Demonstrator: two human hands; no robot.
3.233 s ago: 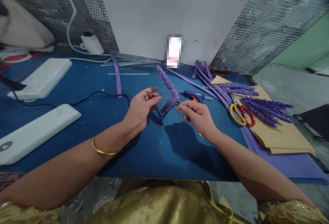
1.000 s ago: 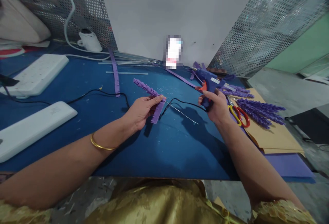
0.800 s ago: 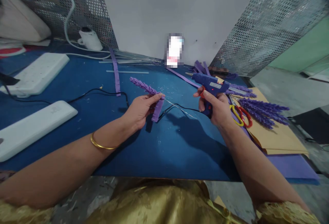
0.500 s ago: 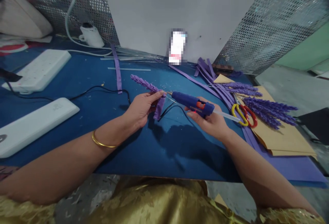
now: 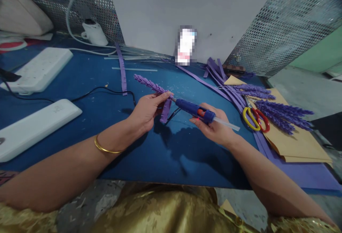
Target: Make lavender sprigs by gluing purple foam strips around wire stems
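Between the thumb and fingers of my left hand (image 5: 145,113) is a purple paper flower stem (image 5: 149,84), its fringed head pointing up and left. A loose purple strip (image 5: 165,111) hangs down from it beside my fingertips. My right hand (image 5: 215,124) is wrapped round a blue glue gun (image 5: 188,107) with a clear glue stick (image 5: 227,123) poking out of its back. The metal nozzle meets the purple paper, or is very close to it, by my left thumb.
Red and yellow scissors (image 5: 251,119), finished purple stems (image 5: 283,113), brown paper (image 5: 299,147) and purple strips (image 5: 221,79) lie at right. A white box (image 5: 40,128), a power strip (image 5: 40,70) and a black cable are at left. A phone (image 5: 186,46) leans at the back.
My right hand has brought the glue gun slightly left, so its nozzle is now at the purple paper. My left hand keeps its grip. The view has shifted slightly.
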